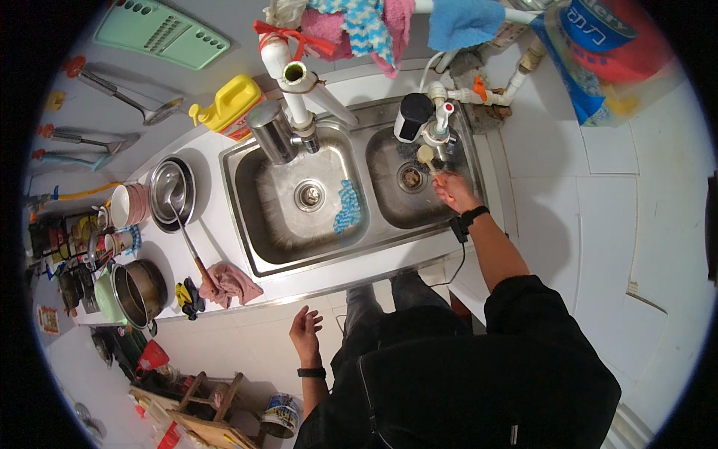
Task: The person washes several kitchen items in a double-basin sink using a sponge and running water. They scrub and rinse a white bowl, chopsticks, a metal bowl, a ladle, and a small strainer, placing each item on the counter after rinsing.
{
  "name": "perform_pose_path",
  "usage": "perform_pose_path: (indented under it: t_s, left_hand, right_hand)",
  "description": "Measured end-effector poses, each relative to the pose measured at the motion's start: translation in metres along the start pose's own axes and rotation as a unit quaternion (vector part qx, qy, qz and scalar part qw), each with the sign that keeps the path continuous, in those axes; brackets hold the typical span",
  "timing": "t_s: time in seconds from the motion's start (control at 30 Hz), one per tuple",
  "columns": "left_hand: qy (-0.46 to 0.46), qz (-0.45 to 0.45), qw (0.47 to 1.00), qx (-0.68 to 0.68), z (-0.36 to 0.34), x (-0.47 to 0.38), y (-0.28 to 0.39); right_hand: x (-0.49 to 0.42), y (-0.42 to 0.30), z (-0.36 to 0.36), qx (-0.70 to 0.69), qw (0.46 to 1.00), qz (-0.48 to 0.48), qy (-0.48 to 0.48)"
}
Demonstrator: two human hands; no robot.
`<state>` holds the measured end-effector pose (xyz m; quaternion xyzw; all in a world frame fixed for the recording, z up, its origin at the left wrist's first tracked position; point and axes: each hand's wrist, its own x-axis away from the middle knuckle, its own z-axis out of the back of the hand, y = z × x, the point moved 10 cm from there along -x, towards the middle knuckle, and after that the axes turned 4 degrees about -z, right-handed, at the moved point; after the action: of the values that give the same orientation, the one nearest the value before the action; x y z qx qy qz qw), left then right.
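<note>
My right hand (453,192) is closed around the handle of a small brush-like tool with a pale round head (426,154). It reaches over the right basin (387,207) of a stainless steel double sink, and the head hangs near the drain strainer (411,177), below the tap (437,132). Next to that tap sits a black-and-white tap fitting (414,117). My left hand (305,334) hangs in front of the counter, holding nothing, its fingers loosely curled and apart. In the left basin (275,219) a blue-and-white cloth (348,207) lies against the right side.
White pipes (294,101) and a steel cylinder (272,132) stand behind the left basin. A yellow jug (233,106) is beside them. Leftward on the counter are metal bowls with a ladle (188,238), a pink cloth (233,285) and a pot (134,292). A cable (461,264) hangs from my right wrist.
</note>
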<state>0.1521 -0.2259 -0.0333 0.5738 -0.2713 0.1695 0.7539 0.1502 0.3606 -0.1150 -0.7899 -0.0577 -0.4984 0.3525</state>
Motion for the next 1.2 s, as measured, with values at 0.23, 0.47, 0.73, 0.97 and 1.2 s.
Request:
perform_pose_path:
  t_s: [0.23, 0.47, 0.73, 0.97, 1.2]
  left_hand:
    - [-0.010, 0.006, 1.000, -0.003, -0.004, -0.002, 0.001]
    - [-0.016, 0.017, 1.000, -0.011, -0.009, -0.004, 0.001]
    - [-0.027, 0.019, 0.999, -0.013, -0.017, -0.008, 0.005]
    - [-0.019, 0.006, 1.000, 0.000, -0.009, -0.006, 0.001]
    - [-0.024, 0.003, 1.000, -0.014, -0.021, -0.002, 0.041]
  right_hand:
    - [0.038, 0.025, -0.020, 0.005, 0.993, -0.050, -0.110]
    - [0.086, 0.029, -0.062, -0.122, 0.952, -0.124, -0.252]
    - [0.034, 0.052, -0.039, 0.383, 0.923, 0.004, -0.022]
    - [0.041, 0.048, -0.057, 0.342, 0.936, 0.000, -0.085]
    - [0.104, 0.040, -0.082, 0.104, 0.973, -0.076, -0.190]
